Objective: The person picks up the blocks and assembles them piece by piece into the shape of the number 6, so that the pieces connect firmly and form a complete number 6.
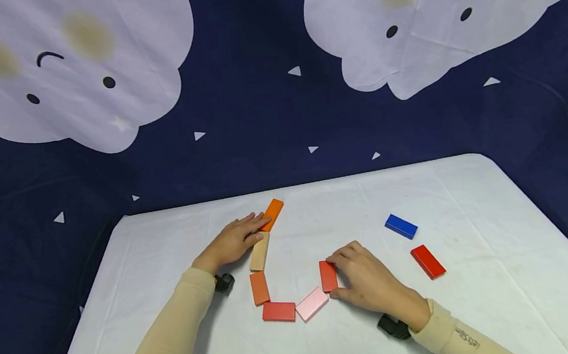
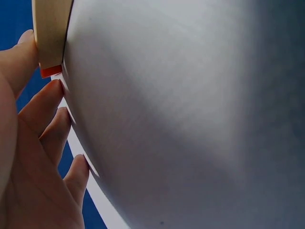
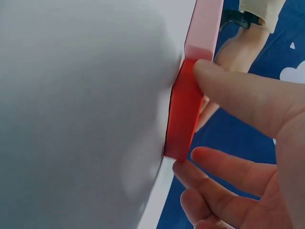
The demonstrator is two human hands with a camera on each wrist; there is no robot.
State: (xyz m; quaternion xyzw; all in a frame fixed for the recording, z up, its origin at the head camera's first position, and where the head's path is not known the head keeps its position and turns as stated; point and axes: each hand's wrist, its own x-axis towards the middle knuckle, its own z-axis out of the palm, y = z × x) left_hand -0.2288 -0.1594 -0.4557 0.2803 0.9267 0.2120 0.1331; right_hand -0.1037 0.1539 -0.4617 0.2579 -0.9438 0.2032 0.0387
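Observation:
In the head view my right hand (image 1: 366,278) pinches a red block (image 1: 328,276) lengthwise, thumb at its near end and fingertips at its far end. The right wrist view shows that red block (image 3: 183,112) lying flat, one end meeting a pink block (image 3: 204,28). My left hand (image 1: 232,241) reaches over the far left of the block row, its fingers extended across an orange block (image 1: 274,207). Its thumb lies by a natural wood block (image 1: 259,253), which also appears in the left wrist view above the fingers (image 2: 43,107).
A curved row continues with a darker orange block (image 1: 259,288), another red block (image 1: 279,312) and the pink block. At the right lie a blue block (image 1: 401,226) and a separate red block (image 1: 427,261). A white cloth (image 1: 366,343) covers the table; a dark cloud-print curtain hangs behind.

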